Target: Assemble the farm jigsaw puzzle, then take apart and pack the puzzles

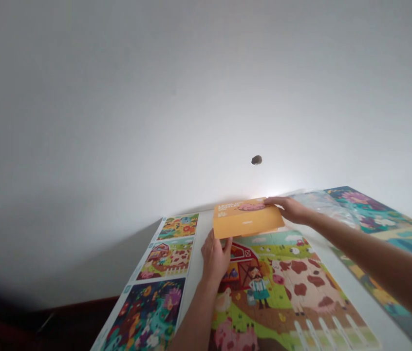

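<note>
"orange box (248,219): where is it, exactly?"

"above the far edge of the farm puzzle (282,297), tilted so that its lettered face and a plainer side show. i can't tell whether it touches the pieces."

"go across for me, then."

"left of the puzzle, a strip of three small pictures (167,258) lies on the white surface (206,222). by the puzzle's far left corner, the left hand (216,256) is clamped on the box's near left corner, some of its fingers hidden."

"and the other one?"

"past the puzzle's far edge, the right hand (290,210) is closed over the box's far right corner, fingertips on the printed face; its thumb i can't make out. right of the puzzle, behind that wrist, sits crumpled clear plastic (321,202), and further right lie more colourful pictures (374,204)."

"what could go wrong?"

"if the left fingers slacken, the near corner could dip onto the puzzle and knock joined pieces askew. if both hands squeeze hard, thin card could buckle. i can't see inside; anything loose could spill over the puzzle on a steeper tilt. and right of it, a sweeping arm could drag the plastic along."
</note>
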Tool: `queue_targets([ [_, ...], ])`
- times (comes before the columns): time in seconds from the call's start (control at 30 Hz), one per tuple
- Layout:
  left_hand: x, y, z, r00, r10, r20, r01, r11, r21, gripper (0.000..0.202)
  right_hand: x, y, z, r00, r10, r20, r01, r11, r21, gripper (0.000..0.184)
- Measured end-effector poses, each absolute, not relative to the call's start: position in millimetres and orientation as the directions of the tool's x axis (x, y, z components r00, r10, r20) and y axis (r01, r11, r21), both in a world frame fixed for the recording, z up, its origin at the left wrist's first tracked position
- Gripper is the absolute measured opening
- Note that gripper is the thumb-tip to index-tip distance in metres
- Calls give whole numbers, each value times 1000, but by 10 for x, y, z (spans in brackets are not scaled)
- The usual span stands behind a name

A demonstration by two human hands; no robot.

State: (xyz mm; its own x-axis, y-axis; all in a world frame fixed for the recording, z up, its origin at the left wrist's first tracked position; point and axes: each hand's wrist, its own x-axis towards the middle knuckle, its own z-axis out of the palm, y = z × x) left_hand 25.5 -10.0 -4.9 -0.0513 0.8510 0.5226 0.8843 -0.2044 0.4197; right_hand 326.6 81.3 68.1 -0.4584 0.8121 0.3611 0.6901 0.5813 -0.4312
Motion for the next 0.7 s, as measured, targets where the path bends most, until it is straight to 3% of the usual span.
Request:
queue_targets([
  [0.1,262,-132,2,-144,871,469,872,-112,476,30,3066,1082,759,-158,911,382,738,365,-567,26],
  [0.23,263,-169,92,-238,901,363,843,6,538,19,2861,1436,785,36,937,348,768,196,-609,41],
  [0.47,235,-188,134,-324,877,354,812,67,579,16,2607,1594,602,126,970,209,803,24,-596,39],
  [0.57,225,-169,105,-316,868,382,815,42,578,18,2611,1476,612,175,950,260,817,7,-577,32],
  [0.7,220,-145,76,-296,855,426,831,11,556,28,2653,1056,717,208,899,386,849,30,-527,40],
])
